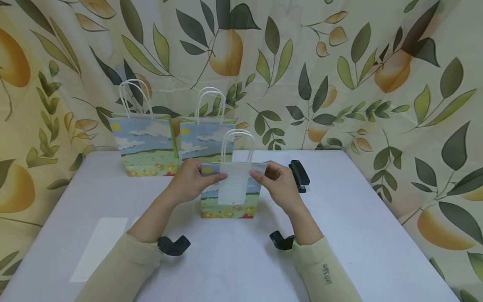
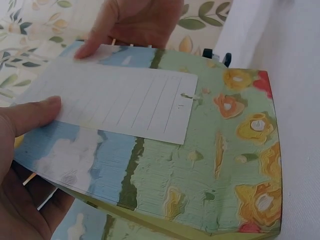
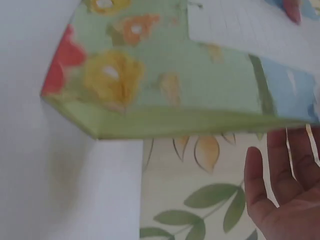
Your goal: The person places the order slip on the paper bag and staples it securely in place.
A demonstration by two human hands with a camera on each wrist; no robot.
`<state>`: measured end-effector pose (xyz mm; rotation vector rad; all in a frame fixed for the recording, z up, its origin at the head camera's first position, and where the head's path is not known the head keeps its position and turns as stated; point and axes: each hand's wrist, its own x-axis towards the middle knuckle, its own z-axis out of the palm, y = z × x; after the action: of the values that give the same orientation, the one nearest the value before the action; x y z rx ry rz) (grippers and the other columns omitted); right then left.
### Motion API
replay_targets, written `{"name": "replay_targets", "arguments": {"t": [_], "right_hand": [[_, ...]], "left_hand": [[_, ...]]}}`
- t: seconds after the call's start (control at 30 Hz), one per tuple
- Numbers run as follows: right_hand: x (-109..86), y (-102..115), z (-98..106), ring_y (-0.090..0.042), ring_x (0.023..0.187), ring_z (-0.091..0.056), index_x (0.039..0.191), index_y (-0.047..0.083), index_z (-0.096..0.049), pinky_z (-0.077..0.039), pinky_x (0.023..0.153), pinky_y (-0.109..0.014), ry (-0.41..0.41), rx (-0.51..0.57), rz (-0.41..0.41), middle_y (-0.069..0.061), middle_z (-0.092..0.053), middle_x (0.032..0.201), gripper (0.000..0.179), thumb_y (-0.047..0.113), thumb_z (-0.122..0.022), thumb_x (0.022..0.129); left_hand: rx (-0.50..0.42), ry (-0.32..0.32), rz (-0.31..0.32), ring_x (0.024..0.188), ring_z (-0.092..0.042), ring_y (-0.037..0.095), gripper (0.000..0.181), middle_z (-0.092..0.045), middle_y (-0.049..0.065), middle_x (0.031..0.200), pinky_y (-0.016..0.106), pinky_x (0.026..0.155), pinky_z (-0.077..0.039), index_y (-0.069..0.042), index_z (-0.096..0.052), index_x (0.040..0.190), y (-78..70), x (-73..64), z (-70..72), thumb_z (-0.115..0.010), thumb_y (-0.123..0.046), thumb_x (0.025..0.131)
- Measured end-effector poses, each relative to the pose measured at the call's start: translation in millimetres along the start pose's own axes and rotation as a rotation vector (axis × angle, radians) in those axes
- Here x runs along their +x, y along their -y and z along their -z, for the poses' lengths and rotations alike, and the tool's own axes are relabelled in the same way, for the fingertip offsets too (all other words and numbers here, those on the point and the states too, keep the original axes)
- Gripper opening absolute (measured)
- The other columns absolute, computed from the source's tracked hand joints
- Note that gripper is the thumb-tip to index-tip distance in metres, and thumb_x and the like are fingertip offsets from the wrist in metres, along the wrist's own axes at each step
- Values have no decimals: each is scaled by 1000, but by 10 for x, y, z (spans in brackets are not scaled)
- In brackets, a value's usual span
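A small paper gift bag (image 1: 228,212) with a meadow and sky print and white handles stands in the middle of the table. On its front lies a white lined card (image 1: 232,184); a small dark mark shows at the card's lower edge. My left hand (image 1: 190,182) grips the bag's left upper side, its thumb on the front at the card's edge. From the other side my right hand (image 1: 281,186) holds the right upper edge, thumb in front at the card and fingers behind. In the left wrist view the card (image 2: 130,100) lies flat against the bag.
Two matching gift bags, one at the left (image 1: 145,147) and one nearer the middle (image 1: 205,140), stand at the table's back. A black stapler (image 1: 299,174) lies right of my right hand. White paper (image 1: 99,249) lies at the front left of the table (image 1: 362,235).
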<state>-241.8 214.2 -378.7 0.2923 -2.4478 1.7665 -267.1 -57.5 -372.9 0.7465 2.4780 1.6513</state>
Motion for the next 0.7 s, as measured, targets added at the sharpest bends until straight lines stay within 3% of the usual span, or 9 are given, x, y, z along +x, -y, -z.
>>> {"name": "replay_targets", "arguments": {"t": [0.1,0.2,0.47,0.7], "right_hand": [[21,-20,121,-17,102,-67,117,1,-70,-55,92,-23,-18,-17,16,4,-73,107,28,23,-72,100],[51,-59,239,-22,109,-64,120,1,-69,-52,96,-23,-47,-63,29,0,-71,113,32,28,-65,104],[132,-300,512,-27,125,-58,138,11,-63,-46,105,-47,-233,-278,-76,-11,-61,136,60,57,-63,99],[149,-475,678,-37,132,-50,141,8,-62,-41,106,-51,-353,-428,-152,-19,-50,142,54,45,-64,102]], "left_hand": [[9,-6,2,43,-22,12,54,-27,-9,46,26,43,-21,-10,-51,54,6,-4,5,-80,-34,93],[8,-10,8,43,-21,12,58,-26,-9,46,25,43,-21,-13,-45,51,-7,-7,8,-80,-34,93],[15,-18,40,43,-23,12,57,-27,-9,45,25,43,-21,-12,-47,51,-43,-10,11,-80,-34,92],[15,-26,38,42,-22,12,59,-27,-10,45,25,42,-21,-13,-45,50,-20,-8,9,-81,-36,92]]}}
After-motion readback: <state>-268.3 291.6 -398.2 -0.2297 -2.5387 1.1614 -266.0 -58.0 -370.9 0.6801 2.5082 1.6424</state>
